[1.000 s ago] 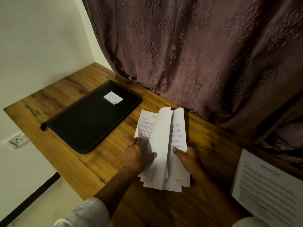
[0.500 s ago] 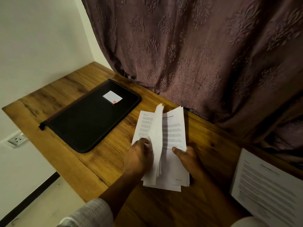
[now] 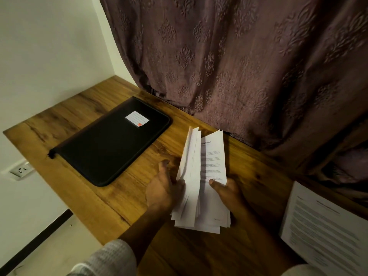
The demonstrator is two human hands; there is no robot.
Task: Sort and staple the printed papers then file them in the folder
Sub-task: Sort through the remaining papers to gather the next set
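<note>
A stack of printed white papers [image 3: 213, 168] is held above the wooden desk [image 3: 111, 198] near its middle. My left hand [image 3: 163, 188] grips the left part of the stack and lifts several sheets upright, so they stand on edge. My right hand [image 3: 227, 192] holds the right part, thumb on top of a printed page. A black zip folder [image 3: 107, 148] with a white label lies shut on the desk to the left of the papers. No stapler is in view.
Another printed sheet [image 3: 326, 230] lies at the desk's right edge. A purple patterned curtain [image 3: 239, 66] hangs along the back of the desk. A white wall with a power socket [image 3: 21, 170] is on the left; the floor shows below the desk's left front edge.
My left hand has raised the left sheets from a loose fan to almost upright, covering the page that showed on the left. My right hand has stayed put.
</note>
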